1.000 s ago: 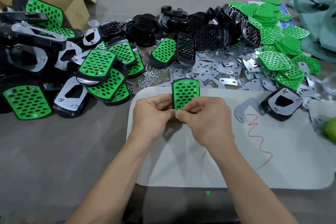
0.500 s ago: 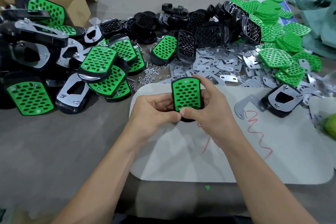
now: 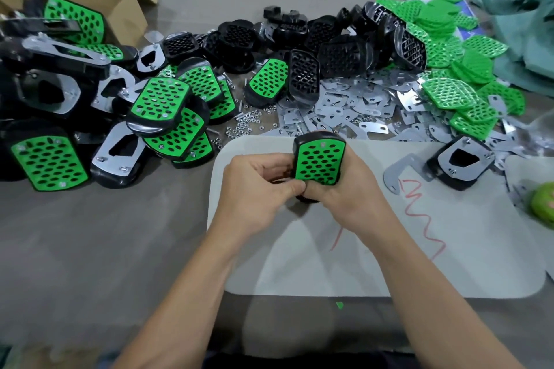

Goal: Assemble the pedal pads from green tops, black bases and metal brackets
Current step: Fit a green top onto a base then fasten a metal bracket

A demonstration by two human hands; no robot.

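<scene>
Green-topped black pedal pad [image 3: 319, 161], tilted upright.

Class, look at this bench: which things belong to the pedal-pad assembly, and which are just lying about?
In the job: pedal pad held by left hand and right hand; green tops; black bases; metal brackets; nuts; finished pads.
Lying about: teal cloth; round green object at the right edge; small green scrap.

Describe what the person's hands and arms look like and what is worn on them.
The left hand and right hand are bare: no gloves, rings or watch visible. The left forearm and right forearm are bare too, with no sleeve in view.
</scene>
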